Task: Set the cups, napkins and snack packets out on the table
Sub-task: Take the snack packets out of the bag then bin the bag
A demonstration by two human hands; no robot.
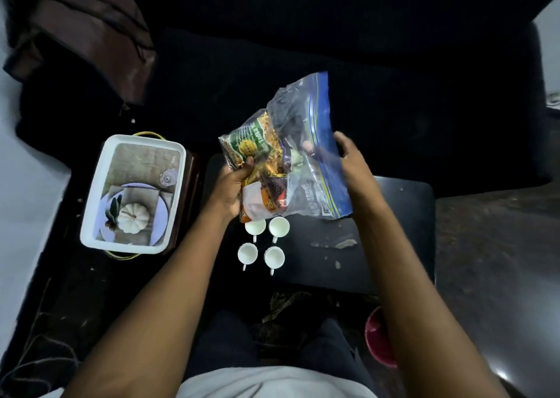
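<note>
A clear zip bag (315,155) with a blue zip strip hangs above the small black table (394,231). It is stuffed with colourful snack packets (257,152). My left hand (235,185) grips the bag's lower left side, thumb pressed on the packets. My right hand (348,158) holds the bag's right edge near the zip strip, fingers partly behind the plastic. Several small white cups (262,241) stand upright in a square on the table just below the bag, handles toward me. No loose napkins are visible.
A white-framed napkin package (133,191) with a pumpkin picture lies on a dark stand to the left. A brown bag (78,33) sits far left on a black sofa. A red bowl (378,337) is on the floor by my right arm.
</note>
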